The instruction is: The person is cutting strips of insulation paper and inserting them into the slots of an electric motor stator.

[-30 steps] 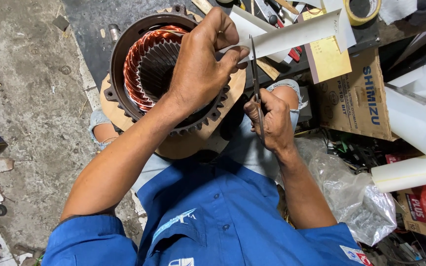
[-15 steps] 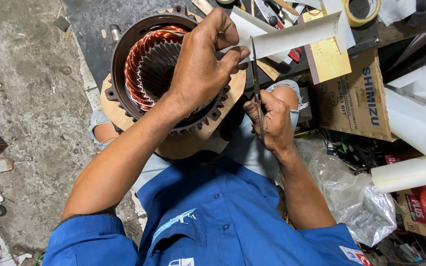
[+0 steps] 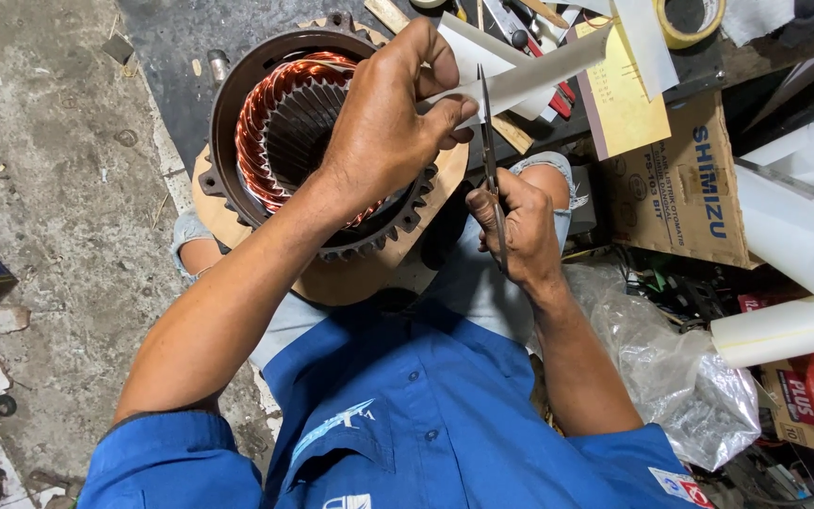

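**Paper strip held taut against the scissor blades**

Plainly, the left hand (image 3: 383, 127) pinches one end of a long white paper strip (image 3: 539, 71) between thumb and forefingers, fingers closed tight on it, so that the strip stands out stiff to the right instead of drooping. That grip keeps the paper up in the air above the motor stator (image 3: 299, 141), clear of its copper windings, where both blades can get around it.

The right hand (image 3: 520, 226) has its fingers curled shut around the handles of a pair of scissors (image 3: 488, 141), held upright with the tips pointing away from the person. The blades meet the strip just beside the left thumb, a sensible spot, since paper bends least close to where it is gripped. Whether the blades are parted or closed on the paper cannot be told from this angle.

The stator rests on a round wooden board (image 3: 355, 278) across the person's lap, tilted open-side up, so the slots face the person. Close at hand to the right lie a cardboard box (image 3: 699, 193), rolled white sheets (image 3: 784, 330), a roll of yellow tape (image 3: 694, 19) and a crumpled plastic bag (image 3: 680, 377).
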